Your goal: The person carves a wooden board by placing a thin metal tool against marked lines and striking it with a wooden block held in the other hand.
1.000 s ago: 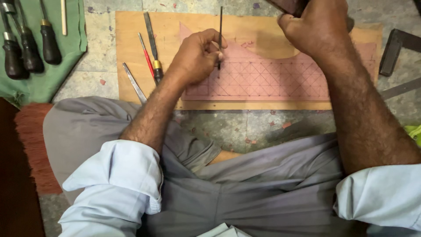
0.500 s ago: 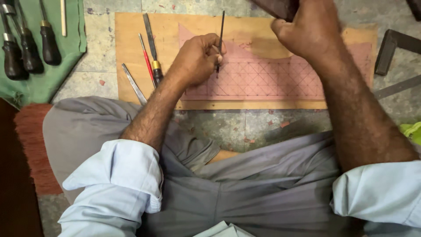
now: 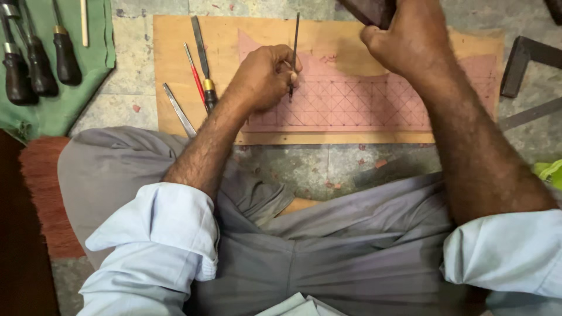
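- The left hand [image 3: 263, 79] is clenched around a thin dark chisel [image 3: 295, 50], pinching its shaft between thumb and fingertips.
- The chisel stands nearly upright, its tip down on the pink sheet [image 3: 363, 96], at the upper left part of the drawn grid.
- The pink sheet lies on a pale board [image 3: 175, 70]; it carries a pencilled lattice of squares and diagonals, and its top edge is cut in an uneven, stepped outline.
- The board lies on the stone floor [image 3: 363, 167], just in front of the person's knees in grey trousers.
- The right hand [image 3: 413, 44] is raised over the board's upper right, closed on a dark wooden block [image 3: 369, 10] that runs out of the top edge; most of it is out of view, so what kind of tool it is cannot be told.
- On the board, left of the left hand, lie a chisel with a brass collar [image 3: 202, 58], a red pencil [image 3: 194, 73] and a flat steel blade [image 3: 178, 108], close together.
- At far left a green cloth [image 3: 76, 99] carries several dark-handled tools [image 3: 35, 58], side by side.
- At right a dark metal square [image 3: 527, 58] rests on the floor, apart from the board.
- Both sleeves are pale blue, rolled up to the elbow.
- No package, label or sign shows.
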